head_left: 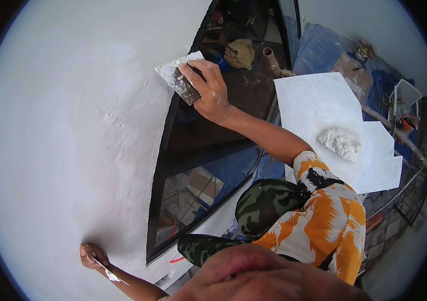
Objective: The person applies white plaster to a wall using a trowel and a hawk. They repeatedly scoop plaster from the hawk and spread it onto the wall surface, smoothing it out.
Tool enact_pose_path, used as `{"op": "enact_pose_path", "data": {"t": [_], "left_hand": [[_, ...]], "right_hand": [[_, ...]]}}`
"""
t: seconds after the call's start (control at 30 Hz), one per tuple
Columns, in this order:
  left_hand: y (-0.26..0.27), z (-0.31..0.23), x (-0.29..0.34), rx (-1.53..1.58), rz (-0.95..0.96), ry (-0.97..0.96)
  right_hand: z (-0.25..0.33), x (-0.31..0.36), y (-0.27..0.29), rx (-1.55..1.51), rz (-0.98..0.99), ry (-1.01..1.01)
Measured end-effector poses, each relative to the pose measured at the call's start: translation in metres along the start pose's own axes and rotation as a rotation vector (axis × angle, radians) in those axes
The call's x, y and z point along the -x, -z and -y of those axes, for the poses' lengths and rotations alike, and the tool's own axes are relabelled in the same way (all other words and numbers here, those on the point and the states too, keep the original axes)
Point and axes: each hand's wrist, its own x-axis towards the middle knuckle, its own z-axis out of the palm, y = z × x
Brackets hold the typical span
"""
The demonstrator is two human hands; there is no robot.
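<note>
My right hand [208, 90] is closed around the dark, putty-smeared grip of a putty scraper [173, 72]. Its broad blade, coated with white putty, lies against or very near the white wall [73, 125] where the wall meets the black window frame [159, 200]. White smears mark the fingers. Lower down and to the left, my left hand [94, 254] is close to the same wall and grips a thin putty knife [104, 267], seen nearly edge-on. A dab of white putty [112, 275] clings to that blade.
To the right, a white board [303, 100] carries a heap of white putty [340, 143]. Behind it are a pipe [270, 62], wooden poles [414, 148], blue sheeting [319, 42] and a clear bucket [406, 95]. A beige cloth bundle [240, 53] shows within the window area.
</note>
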Motion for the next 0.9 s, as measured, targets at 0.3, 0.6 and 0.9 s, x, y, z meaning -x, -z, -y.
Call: {"op": "enact_pose_path", "data": {"t": [0.3,0.6,0.9], "left_hand": [[-0.002,0.004,-0.001,0.028,0.069,0.005],[0.002,0.008,0.008,-0.079,-0.116,-0.067],[-0.014,0.009,0.004,-0.264,-0.106,0.032]], "right_hand": [[-0.046,0.002,0.002,-0.035,0.034,0.239],[-0.034,-0.052,-0.013,0.043,0.062,-0.338],[-0.049,-0.046,0.01,-0.163,-0.083,-0.319]]}}
